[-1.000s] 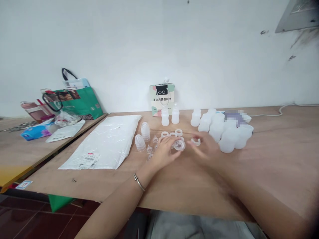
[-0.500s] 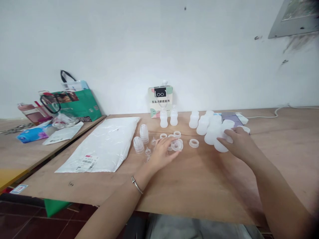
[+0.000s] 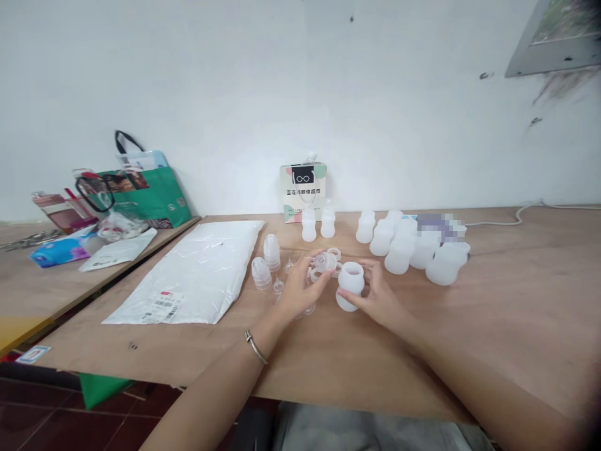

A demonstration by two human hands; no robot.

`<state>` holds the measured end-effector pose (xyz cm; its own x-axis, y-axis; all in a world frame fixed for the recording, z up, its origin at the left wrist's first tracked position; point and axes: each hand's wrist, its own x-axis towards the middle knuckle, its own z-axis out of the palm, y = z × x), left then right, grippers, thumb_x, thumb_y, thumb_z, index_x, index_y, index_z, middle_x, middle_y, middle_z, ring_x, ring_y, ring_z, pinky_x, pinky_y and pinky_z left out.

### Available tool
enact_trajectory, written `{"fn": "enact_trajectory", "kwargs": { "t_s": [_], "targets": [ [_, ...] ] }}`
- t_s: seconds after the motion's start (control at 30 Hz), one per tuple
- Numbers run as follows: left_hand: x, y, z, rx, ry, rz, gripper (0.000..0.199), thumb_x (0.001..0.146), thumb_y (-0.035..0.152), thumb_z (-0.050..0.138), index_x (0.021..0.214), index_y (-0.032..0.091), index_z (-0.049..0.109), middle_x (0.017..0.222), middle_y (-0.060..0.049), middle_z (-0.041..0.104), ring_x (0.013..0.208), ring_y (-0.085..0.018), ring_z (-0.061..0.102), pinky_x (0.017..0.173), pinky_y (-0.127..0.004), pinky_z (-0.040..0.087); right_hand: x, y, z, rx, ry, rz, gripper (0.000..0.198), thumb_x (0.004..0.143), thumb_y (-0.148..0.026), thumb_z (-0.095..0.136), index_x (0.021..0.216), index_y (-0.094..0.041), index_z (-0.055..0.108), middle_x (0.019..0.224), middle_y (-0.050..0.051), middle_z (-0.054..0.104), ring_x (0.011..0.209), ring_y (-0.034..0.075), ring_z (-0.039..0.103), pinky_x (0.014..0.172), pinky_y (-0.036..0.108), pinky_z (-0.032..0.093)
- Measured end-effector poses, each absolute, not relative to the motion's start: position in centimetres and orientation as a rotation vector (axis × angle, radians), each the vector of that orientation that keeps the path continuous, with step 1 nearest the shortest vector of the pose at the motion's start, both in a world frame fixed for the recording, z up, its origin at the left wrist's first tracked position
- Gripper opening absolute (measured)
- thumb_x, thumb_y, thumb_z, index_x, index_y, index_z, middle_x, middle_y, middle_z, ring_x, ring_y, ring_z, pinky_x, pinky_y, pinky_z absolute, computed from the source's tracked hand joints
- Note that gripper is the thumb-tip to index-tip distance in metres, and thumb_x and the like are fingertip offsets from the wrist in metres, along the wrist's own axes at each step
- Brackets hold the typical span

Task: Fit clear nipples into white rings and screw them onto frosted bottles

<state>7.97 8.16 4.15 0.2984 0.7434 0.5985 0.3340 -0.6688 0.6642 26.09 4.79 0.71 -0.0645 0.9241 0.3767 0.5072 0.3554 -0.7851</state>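
Note:
My left hand (image 3: 300,289) is closed on a clear ring with a nipple in it (image 3: 322,260), tilted toward my right hand. In my right hand (image 3: 375,294) is a frosted white baby bottle (image 3: 350,287), its wide mouth uncovered. The bottle's base is close to the table, and I cannot tell if it touches. Around my left fingers lie several clear rings (image 3: 334,253), partly hidden. Loose clear nipples (image 3: 278,286) lie left of that hand, beside two clear domed caps (image 3: 261,274). More frosted bottles (image 3: 400,253) stand together at the right.
A white plastic mailer (image 3: 197,269) lies at the left. Two bottles with nipples fitted (image 3: 327,222) stand before a paper bag (image 3: 292,207) at the wall. A green bag (image 3: 164,200) and a blue tissue pack (image 3: 61,250) are on the left table. A white cable (image 3: 507,220) runs along the back right.
My right hand has brought one bottle from the right group to the middle. The left hand has closed on and lifted the ring with its nipple, tilting it.

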Motion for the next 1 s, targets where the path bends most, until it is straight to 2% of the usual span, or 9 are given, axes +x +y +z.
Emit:
{"fn": "enact_trajectory", "kwargs": {
  "t_s": [0.2,0.33,0.47,0.63,0.7,0.77,0.83,0.9,1.0],
  "targets": [
    [8.0,8.1,4.3,2.122,0.928,1.256,0.038,0.08,0.036,0.053,0.115,0.02,0.053,0.114,-0.008,0.06,0.101,-0.019,0.054,0.087,-0.033,0.041,25.5,4.6,0.8,-1.341,-1.874,0.625,0.047,0.078,-0.049,0.051,0.115,-0.024,0.041,0.102,0.004,0.058,0.093,0.021,0.056,0.079,0.037,0.046],
    [8.1,8.1,4.5,2.07,0.93,1.24,0.035,0.079,0.037,0.054,0.11,0.019,0.056,0.11,-0.007,0.061,0.096,-0.018,0.055,0.085,-0.032,0.041,25.6,4.3,1.2,-1.343,-1.931,0.416,0.044,0.082,-0.047,0.047,0.12,-0.026,0.039,0.112,0.005,0.053,0.102,0.022,0.052,0.084,0.037,0.044],
    [8.2,8.1,4.6,2.001,0.968,1.23,0.029,0.077,0.039,0.058,0.097,0.018,0.06,0.101,-0.006,0.063,0.091,-0.017,0.055,0.083,-0.03,0.042,26.2,4.3,1.0,-1.356,-1.966,0.143,0.047,0.083,-0.042,0.046,0.123,-0.021,0.034,0.109,0.01,0.051,0.097,0.023,0.054,0.077,0.038,0.047],
    [8.0,8.8,4.1,1.855,0.938,1.183,0.034,0.075,0.043,0.059,0.095,0.016,0.061,0.093,-0.006,0.063,0.083,-0.016,0.057,0.075,-0.029,0.044,27.4,4.7,0.7,-1.221,-1.987,-0.351,0.04,0.083,-0.031,0.049,0.12,-0.02,0.042,0.105,0.013,0.05,0.098,0.026,0.05,0.081,0.042,0.045],
    [7.9,9.1,3.9,1.799,0.905,1.13,0.035,0.074,0.043,0.059,0.095,0.015,0.061,0.094,-0.007,0.063,0.083,-0.016,0.057,0.076,-0.03,0.045,27.7,4.7,0.8,-1.201,-1.932,-0.4,0.038,0.082,-0.03,0.051,0.118,-0.02,0.047,0.104,0.013,0.051,0.098,0.026,0.05,0.082,0.043,0.045],
    [7.8,9.3,3.9,1.761,0.839,1.097,0.036,0.073,0.04,0.061,0.098,0.015,0.06,0.099,-0.008,0.062,0.088,-0.017,0.057,0.079,-0.031,0.045,27.8,4.6,1.1,-1.193,-1.894,-0.232,0.039,0.08,-0.034,0.054,0.116,-0.022,0.049,0.104,0.011,0.052,0.098,0.025,0.051,0.083,0.042,0.045],
    [7.6,9.3,4.0,1.735,0.732,1.064,0.037,0.073,0.037,0.063,0.104,0.016,0.059,0.107,-0.009,0.06,0.094,-0.019,0.056,0.083,-0.033,0.045,27.7,4.4,1.6,-1.201,-1.848,0.148,0.038,0.077,-0.041,0.057,0.111,-0.024,0.052,0.103,0.008,0.055,0.096,0.023,0.054,0.081,0.038,0.046],
    [7.5,9.3,4.3,1.715,0.619,1.014,0.04,0.073,0.034,0.063,0.109,0.017,0.058,0.114,-0.01,0.057,0.099,-0.02,0.055,0.086,-0.034,0.044,27.6,4.2,2.1,-1.195,-1.768,0.69,0.037,0.078,-0.049,0.052,0.104,-0.022,0.053,0.094,0.006,0.059,0.082,0.02,0.058,0.067,0.033,0.049],
    [7.4,9.1,4.7,1.681,0.566,0.966,0.042,0.074,0.035,0.062,0.111,0.017,0.057,0.115,-0.011,0.058,0.101,-0.02,0.055,0.087,-0.034,0.044,27.3,4.2,2.6,-1.068,-1.526,1.415,0.045,0.083,-0.058,0.033,0.101,-0.02,0.048,0.077,0.005,0.06,0.055,0.015,0.056,0.043,0.026,0.041]
  ]
}}
